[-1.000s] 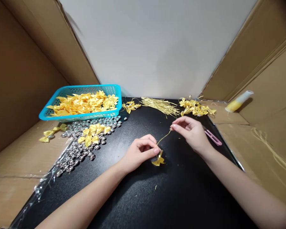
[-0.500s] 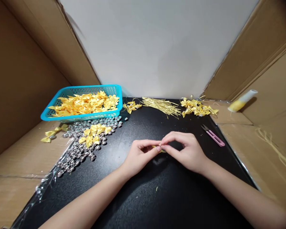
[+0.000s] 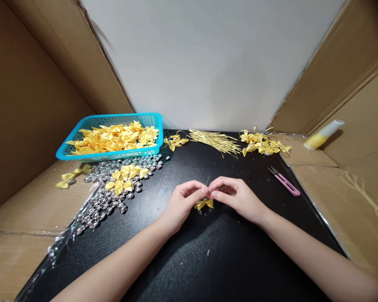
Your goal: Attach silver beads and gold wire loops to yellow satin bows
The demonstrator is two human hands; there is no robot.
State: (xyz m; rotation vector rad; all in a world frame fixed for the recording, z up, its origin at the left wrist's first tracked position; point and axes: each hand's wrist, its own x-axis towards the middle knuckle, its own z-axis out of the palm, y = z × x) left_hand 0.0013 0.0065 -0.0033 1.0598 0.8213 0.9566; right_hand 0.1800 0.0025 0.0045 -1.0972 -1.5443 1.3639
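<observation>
We find L hand (image 3: 185,202) and R hand (image 3: 234,196) almost tip to tip, thumbs & forefingers pinched on a cord (image 3: 208,180), one end poking up betw. them. Bow (image 3: 204,204) is just below the fingertips; table (image 3: 208,272) contact we can't tell. Beads (image 3: 102,204), basket (image 3: 160,132) to L; snips (image 3: 286,183) to R.

- We can read no text, label, brand, number or sign anywhere in view.
- On the front wall of the blue basket (image 3: 113,156), toward its right end, we see small cut-out shapes; we cannot tell whether they are letters or only a pattern of holes.
</observation>
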